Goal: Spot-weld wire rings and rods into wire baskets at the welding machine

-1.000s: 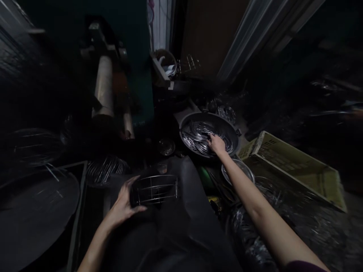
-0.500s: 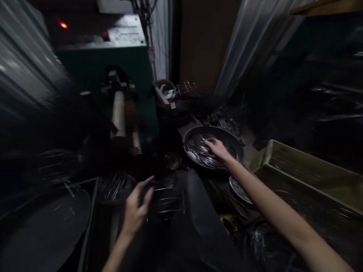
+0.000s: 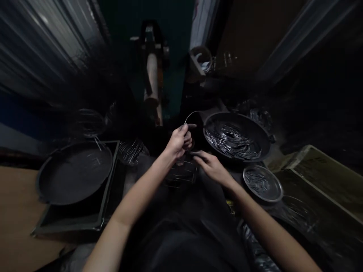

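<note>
My left hand (image 3: 180, 142) is closed around a thin curved metal wire (image 3: 190, 115), which arcs up and right from the top of the fist. Just below and to the right, my right hand (image 3: 208, 163) has its thumb and fingers pressed together, pointing at the left hand. What lies between those fingertips is too dark to make out. Under both hands sits a small wire rack (image 3: 181, 174) in front of my dark apron. To the right, a wide dark pan (image 3: 266, 138) holds a heap of bent metal wires (image 3: 232, 141).
A round dish (image 3: 279, 190) of short metal pieces stands right of my forearm, beside a yellowish bin (image 3: 309, 158). On the left are a big shallow pan (image 3: 73, 177) and a bundle of wires (image 3: 133, 151). Ahead, a green machine (image 3: 176, 75) carries a protruding rod (image 3: 152, 73).
My right hand has come out of the wire pan, back toward my left hand. The left hand has moved up and right and closed on a wire. The view has tilted down and turned left.
</note>
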`<act>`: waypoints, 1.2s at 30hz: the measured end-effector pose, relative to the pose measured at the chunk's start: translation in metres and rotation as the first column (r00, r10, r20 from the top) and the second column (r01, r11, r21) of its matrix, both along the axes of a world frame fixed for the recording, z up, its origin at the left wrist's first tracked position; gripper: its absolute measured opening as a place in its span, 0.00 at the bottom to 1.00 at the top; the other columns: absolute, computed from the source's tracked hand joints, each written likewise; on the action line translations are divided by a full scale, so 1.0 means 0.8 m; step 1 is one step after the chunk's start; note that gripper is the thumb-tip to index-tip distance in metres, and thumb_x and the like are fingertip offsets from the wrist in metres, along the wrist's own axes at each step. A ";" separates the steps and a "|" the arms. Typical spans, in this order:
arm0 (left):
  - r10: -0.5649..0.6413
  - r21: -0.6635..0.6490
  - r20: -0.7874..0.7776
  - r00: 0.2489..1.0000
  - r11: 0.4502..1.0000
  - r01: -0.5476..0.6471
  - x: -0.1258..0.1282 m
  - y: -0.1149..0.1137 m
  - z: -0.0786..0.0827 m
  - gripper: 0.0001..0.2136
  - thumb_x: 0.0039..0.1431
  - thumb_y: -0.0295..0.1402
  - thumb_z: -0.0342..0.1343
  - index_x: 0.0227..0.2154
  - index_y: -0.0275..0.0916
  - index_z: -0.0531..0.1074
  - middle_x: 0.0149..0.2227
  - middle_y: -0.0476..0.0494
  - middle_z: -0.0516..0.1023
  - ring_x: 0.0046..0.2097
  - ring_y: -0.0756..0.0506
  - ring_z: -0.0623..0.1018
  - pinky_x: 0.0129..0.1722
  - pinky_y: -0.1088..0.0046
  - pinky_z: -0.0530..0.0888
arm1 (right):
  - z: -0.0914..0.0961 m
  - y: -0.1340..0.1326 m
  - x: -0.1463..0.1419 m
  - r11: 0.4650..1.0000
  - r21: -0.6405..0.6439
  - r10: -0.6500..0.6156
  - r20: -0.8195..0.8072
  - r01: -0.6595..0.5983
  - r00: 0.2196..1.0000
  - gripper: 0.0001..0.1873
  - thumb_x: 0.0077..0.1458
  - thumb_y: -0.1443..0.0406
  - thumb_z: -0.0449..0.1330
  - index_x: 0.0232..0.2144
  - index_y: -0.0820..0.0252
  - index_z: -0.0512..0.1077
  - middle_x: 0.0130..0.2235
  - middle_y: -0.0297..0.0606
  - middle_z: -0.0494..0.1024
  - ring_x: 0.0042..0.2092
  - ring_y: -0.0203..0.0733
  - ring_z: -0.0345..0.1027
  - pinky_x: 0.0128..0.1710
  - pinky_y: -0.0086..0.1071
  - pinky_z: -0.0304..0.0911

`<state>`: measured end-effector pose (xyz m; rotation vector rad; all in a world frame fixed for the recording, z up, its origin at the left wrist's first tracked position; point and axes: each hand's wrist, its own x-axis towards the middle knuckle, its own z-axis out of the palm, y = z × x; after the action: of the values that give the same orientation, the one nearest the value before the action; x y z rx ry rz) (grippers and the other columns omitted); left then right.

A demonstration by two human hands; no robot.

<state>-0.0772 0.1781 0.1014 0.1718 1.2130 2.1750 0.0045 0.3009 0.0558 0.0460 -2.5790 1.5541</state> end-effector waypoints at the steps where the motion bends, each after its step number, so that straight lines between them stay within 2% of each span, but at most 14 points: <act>1: -0.026 0.017 0.095 0.995 1.000 0.025 -0.009 -0.005 -0.001 0.11 0.67 0.33 0.40 0.38 0.33 0.65 0.15 0.58 0.45 0.15 0.55 0.46 0.15 0.82 0.47 | -0.012 -0.011 0.007 1.000 0.011 0.024 0.002 -0.024 1.000 0.22 0.57 0.50 0.51 0.36 0.63 0.72 0.39 0.40 0.73 0.42 0.41 0.67 0.46 0.32 0.62; 4: -0.008 0.068 0.216 0.976 0.998 -0.007 -0.031 -0.019 -0.010 0.11 0.68 0.30 0.38 0.39 0.32 0.64 0.15 0.58 0.44 0.14 0.56 0.46 0.15 0.83 0.46 | -0.026 -0.042 0.005 0.993 0.074 0.094 0.017 -0.095 0.995 0.18 0.58 0.54 0.51 0.35 0.62 0.71 0.36 0.39 0.74 0.37 0.40 0.68 0.40 0.30 0.62; 6: 0.017 0.043 0.196 0.981 0.999 -0.026 -0.042 -0.035 -0.020 0.11 0.68 0.32 0.38 0.43 0.31 0.63 0.16 0.57 0.52 0.15 0.56 0.55 0.17 0.83 0.54 | -0.025 -0.057 -0.009 0.978 0.125 0.163 0.037 -0.166 0.986 0.16 0.58 0.55 0.51 0.33 0.62 0.70 0.33 0.39 0.73 0.34 0.39 0.67 0.38 0.29 0.62; 8: 0.000 -0.063 0.086 0.996 0.998 0.005 -0.046 -0.063 -0.035 0.16 0.67 0.38 0.42 0.47 0.30 0.62 0.22 0.49 0.65 0.24 0.52 0.69 0.26 0.79 0.67 | -0.022 -0.067 -0.026 0.984 0.109 0.141 0.025 -0.143 0.990 0.16 0.58 0.56 0.50 0.33 0.63 0.69 0.32 0.39 0.73 0.34 0.37 0.67 0.37 0.28 0.62; 10: -0.048 -0.237 -0.164 0.985 0.972 0.008 -0.035 -0.103 -0.057 0.25 0.61 0.46 0.50 0.53 0.32 0.60 0.38 0.38 0.72 0.41 0.45 0.74 0.42 0.68 0.71 | -0.024 -0.073 -0.045 0.998 -0.015 0.066 0.047 -0.066 0.997 0.15 0.58 0.57 0.51 0.36 0.63 0.68 0.31 0.38 0.72 0.32 0.35 0.66 0.33 0.26 0.62; 11: -0.091 -0.329 -0.321 0.943 0.944 -0.021 -0.024 -0.124 -0.071 0.31 0.56 0.48 0.55 0.56 0.34 0.58 0.46 0.35 0.70 0.50 0.41 0.71 0.49 0.64 0.68 | -0.026 -0.075 -0.054 0.994 -0.106 0.042 0.096 -0.032 0.994 0.15 0.57 0.57 0.52 0.37 0.64 0.67 0.30 0.37 0.71 0.29 0.33 0.65 0.29 0.24 0.61; 13: -0.240 -0.498 -0.574 0.783 0.861 -0.101 0.005 -0.161 -0.107 0.44 0.43 0.47 0.66 0.60 0.38 0.52 0.57 0.34 0.60 0.59 0.36 0.61 0.57 0.58 0.60 | -0.033 -0.079 -0.072 0.955 -0.295 0.053 0.227 0.017 0.972 0.16 0.56 0.56 0.53 0.40 0.65 0.65 0.25 0.34 0.69 0.22 0.30 0.61 0.21 0.22 0.57; 15: -0.326 -0.594 -0.672 0.665 0.773 -0.222 0.035 -0.184 -0.144 0.49 0.37 0.43 0.68 0.61 0.38 0.48 0.58 0.32 0.57 0.59 0.33 0.58 0.58 0.52 0.57 | -0.039 -0.084 -0.086 0.897 -0.433 0.063 0.314 0.084 0.947 0.18 0.53 0.57 0.56 0.41 0.65 0.63 0.23 0.31 0.66 0.20 0.28 0.57 0.17 0.20 0.52; 18: -0.123 -0.457 -0.804 0.582 0.755 -0.471 0.059 -0.183 -0.176 0.38 0.49 0.37 0.60 0.59 0.37 0.47 0.50 0.34 0.64 0.52 0.39 0.67 0.53 0.56 0.64 | -0.040 -0.091 -0.101 0.834 -0.519 0.010 0.353 0.186 0.936 0.23 0.49 0.59 0.60 0.44 0.66 0.62 0.22 0.27 0.63 0.19 0.26 0.55 0.16 0.18 0.50; 20: -0.023 -0.345 -0.870 0.492 0.742 -0.575 0.054 -0.170 -0.170 0.32 0.51 0.34 0.57 0.56 0.36 0.48 0.46 0.36 0.65 0.48 0.41 0.69 0.51 0.59 0.66 | -0.032 -0.093 -0.111 0.823 -0.535 -0.005 0.330 0.191 0.944 0.25 0.49 0.58 0.60 0.47 0.65 0.61 0.22 0.26 0.63 0.19 0.26 0.54 0.15 0.17 0.48; 23: -0.035 -0.295 -0.922 0.386 0.709 -0.640 0.023 -0.159 -0.138 0.31 0.49 0.33 0.58 0.53 0.37 0.50 0.44 0.37 0.66 0.49 0.40 0.69 0.51 0.60 0.66 | -0.008 -0.097 -0.133 0.843 -0.524 0.007 0.241 0.124 0.971 0.26 0.51 0.56 0.58 0.50 0.63 0.58 0.23 0.27 0.64 0.18 0.26 0.54 0.15 0.18 0.48; 27: 0.027 -0.176 -0.957 0.289 0.737 -0.652 -0.023 -0.166 -0.106 0.34 0.48 0.31 0.58 0.54 0.38 0.45 0.44 0.39 0.66 0.46 0.43 0.71 0.49 0.62 0.68 | 0.024 -0.106 -0.172 0.862 -0.497 -0.009 0.174 0.096 0.985 0.22 0.53 0.57 0.57 0.47 0.64 0.60 0.23 0.27 0.63 0.18 0.25 0.54 0.15 0.18 0.48; 31: 0.072 -0.114 -0.961 0.269 0.780 -0.615 -0.055 -0.172 -0.104 0.36 0.48 0.29 0.59 0.56 0.40 0.44 0.43 0.41 0.67 0.45 0.45 0.72 0.48 0.64 0.69 | 0.032 -0.114 -0.207 0.878 -0.470 -0.009 0.170 0.089 0.985 0.17 0.54 0.59 0.56 0.42 0.64 0.62 0.21 0.27 0.62 0.17 0.26 0.53 0.15 0.19 0.47; 36: 0.097 -0.089 -0.956 0.278 0.804 -0.588 -0.076 -0.170 -0.108 0.38 0.46 0.28 0.60 0.57 0.41 0.44 0.43 0.42 0.68 0.46 0.45 0.72 0.48 0.63 0.69 | 0.026 -0.113 -0.228 0.873 -0.474 -0.019 0.205 0.116 0.979 0.19 0.51 0.55 0.58 0.37 0.64 0.61 0.20 0.26 0.61 0.17 0.26 0.51 0.15 0.20 0.46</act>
<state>-0.1382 0.0418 0.0148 1.2100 2.5966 2.0279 -0.1783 0.2102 0.0766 -0.2560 -2.2004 2.2237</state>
